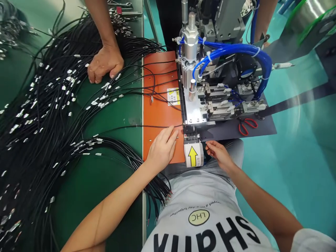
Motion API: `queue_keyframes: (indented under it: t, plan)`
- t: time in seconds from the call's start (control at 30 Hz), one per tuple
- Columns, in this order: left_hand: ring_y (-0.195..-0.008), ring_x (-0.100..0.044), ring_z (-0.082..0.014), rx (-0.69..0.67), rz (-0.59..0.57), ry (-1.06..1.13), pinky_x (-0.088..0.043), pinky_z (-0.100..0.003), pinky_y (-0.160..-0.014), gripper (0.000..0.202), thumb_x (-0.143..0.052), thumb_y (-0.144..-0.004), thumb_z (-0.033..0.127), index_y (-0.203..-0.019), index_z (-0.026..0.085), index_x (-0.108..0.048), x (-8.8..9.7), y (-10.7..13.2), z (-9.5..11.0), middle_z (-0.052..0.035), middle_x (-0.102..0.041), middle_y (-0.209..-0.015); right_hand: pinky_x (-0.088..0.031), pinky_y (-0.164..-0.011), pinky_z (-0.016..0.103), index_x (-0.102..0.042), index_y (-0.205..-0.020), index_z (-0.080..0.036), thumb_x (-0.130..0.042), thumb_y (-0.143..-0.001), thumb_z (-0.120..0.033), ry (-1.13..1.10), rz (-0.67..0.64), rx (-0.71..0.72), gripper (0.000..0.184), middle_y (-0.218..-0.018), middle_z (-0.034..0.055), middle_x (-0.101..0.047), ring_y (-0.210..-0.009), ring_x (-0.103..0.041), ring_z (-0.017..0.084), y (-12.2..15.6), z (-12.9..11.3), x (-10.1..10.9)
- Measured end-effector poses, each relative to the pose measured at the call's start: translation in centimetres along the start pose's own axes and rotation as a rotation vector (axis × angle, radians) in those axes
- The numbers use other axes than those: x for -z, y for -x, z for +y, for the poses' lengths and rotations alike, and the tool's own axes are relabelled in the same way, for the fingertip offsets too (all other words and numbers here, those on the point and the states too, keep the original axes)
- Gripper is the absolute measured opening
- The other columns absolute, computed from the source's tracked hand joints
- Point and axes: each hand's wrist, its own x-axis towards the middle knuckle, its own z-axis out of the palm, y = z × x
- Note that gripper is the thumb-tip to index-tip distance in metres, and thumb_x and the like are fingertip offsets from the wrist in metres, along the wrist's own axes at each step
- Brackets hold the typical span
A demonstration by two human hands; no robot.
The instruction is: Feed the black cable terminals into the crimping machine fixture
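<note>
- Beside my lap, a bundle of black cables (157, 183) droops over the edge of the green worktop (88, 182), loose ends toward my shirt. I do well to keep it from tugging at anything above.
- My left hand (161, 148) lies palm down on the orange plate (157, 115), fingers extended and slightly apart, tips at a single black cable (136, 126). Whether they press on it I cannot tell.
- My right hand (219, 154) is just beside the white cover with the yellow arrow (193, 155), thumb and forefinger drawn close; whether they pinch anything is too small to tell.
- That single cable crosses the plate to the near end of the machine (193, 110). I think light guidance, straight and flat, suits it best, with fingertips kept clear of the metal edge.
- Farther along the plate, other cables reach the machine's edge, some crossing; one connector (152, 99) lies loose. Strands kept apart should snag less.
- Right of the machine's near end rest red-handled scissors (245, 121).
- Beyond, a co-worker's hand (106, 64) leans, fingers curled, among the heaped cables.
</note>
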Motion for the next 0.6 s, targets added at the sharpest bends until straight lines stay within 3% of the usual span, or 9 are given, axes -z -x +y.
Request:
queue_keyframes:
  t: [0.1, 0.17, 0.23, 0.3, 0.4, 0.5, 0.6]
  plan:
    - [-0.138, -0.043, -0.0292, 0.020, -0.049, 0.012, -0.045, -0.049, -0.109, 0.042, -0.044, -0.099, 0.025, -0.140, 0.017, -0.047, 1.6, -1.0, -0.4, -0.0151, -0.043, -0.151, -0.044, -0.055, 0.025, -0.069, -0.092, -0.020, -0.079, -0.074, -0.050, 0.013, -0.019, -0.007, 0.036, -0.081, 0.0015, -0.065, -0.061, -0.054, 0.012, 0.8, 0.2, 0.0]
    - [-0.134, -0.046, -0.0257, -0.001, -0.091, -0.005, -0.044, -0.044, -0.111, 0.039, -0.044, -0.098, 0.025, -0.136, 0.020, -0.050, 3.7, -1.4, -2.2, -0.0118, -0.047, -0.148, -0.045, -0.057, 0.025, -0.069, -0.095, -0.021, -0.078, -0.075, -0.050, 0.013, -0.027, 0.008, 0.037, -0.082, 0.0006, -0.064, -0.062, -0.054, 0.012, 1.4, 0.2, 0.4]
    - [-0.129, -0.050, -0.0235, 0.094, -0.167, -0.125, -0.043, -0.040, -0.111, 0.037, -0.045, -0.097, 0.022, -0.133, 0.023, -0.053, 6.4, -1.5, -5.4, -0.0094, -0.053, -0.140, -0.045, -0.058, 0.022, -0.069, -0.098, -0.021, -0.077, -0.076, -0.050, 0.006, -0.027, 0.020, 0.037, -0.084, -0.0004, -0.064, -0.063, -0.054, 0.010, 1.8, 0.4, 1.4]
    - [-0.124, -0.053, -0.0258, 0.333, -0.280, -0.337, -0.045, -0.040, -0.107, 0.035, -0.048, -0.092, 0.018, -0.126, 0.022, -0.057, 9.5, -1.2, -9.5, -0.0109, -0.059, -0.129, -0.046, -0.059, 0.021, -0.070, -0.099, -0.021, -0.080, -0.073, -0.049, -0.016, 0.002, 0.002, 0.039, -0.085, -0.0003, -0.066, -0.066, -0.055, 0.010, 1.7, 0.8, 2.7]
    - [-0.103, -0.063, -0.0315, 0.533, -0.351, -0.454, -0.050, -0.042, -0.089, 0.025, -0.055, -0.083, 0.013, -0.106, 0.013, -0.063, 12.9, -0.9, -15.1, -0.0176, -0.065, -0.103, -0.047, -0.059, 0.020, -0.071, -0.100, -0.022, -0.083, -0.071, -0.047, -0.040, 0.041, -0.036, 0.041, -0.087, 0.0001, -0.067, -0.069, -0.058, 0.011, 1.4, 1.3, 4.4]
    - [-0.087, -0.067, -0.0277, 0.552, -0.396, -0.453, -0.049, -0.035, -0.079, 0.010, -0.058, -0.086, 0.023, -0.090, 0.017, -0.065, 13.9, -1.6, -17.6, -0.0123, -0.068, -0.085, -0.049, -0.061, 0.019, -0.072, -0.101, -0.023, -0.083, -0.072, -0.047, -0.045, 0.050, -0.047, 0.039, -0.089, 0.0005, -0.067, -0.072, -0.059, 0.011, 1.5, 1.4, 5.4]
    - [-0.091, -0.068, -0.0274, 0.515, -0.350, -0.449, -0.047, -0.033, -0.077, 0.028, -0.046, -0.096, 0.043, -0.094, 0.021, -0.063, 12.7, -3.4, -17.4, -0.0103, -0.071, -0.089, -0.050, -0.062, 0.018, -0.072, -0.103, -0.023, -0.081, -0.075, -0.047, -0.035, 0.069, -0.031, 0.038, -0.091, 0.0010, -0.067, -0.073, -0.058, 0.011, 2.0, 1.0, 5.9]
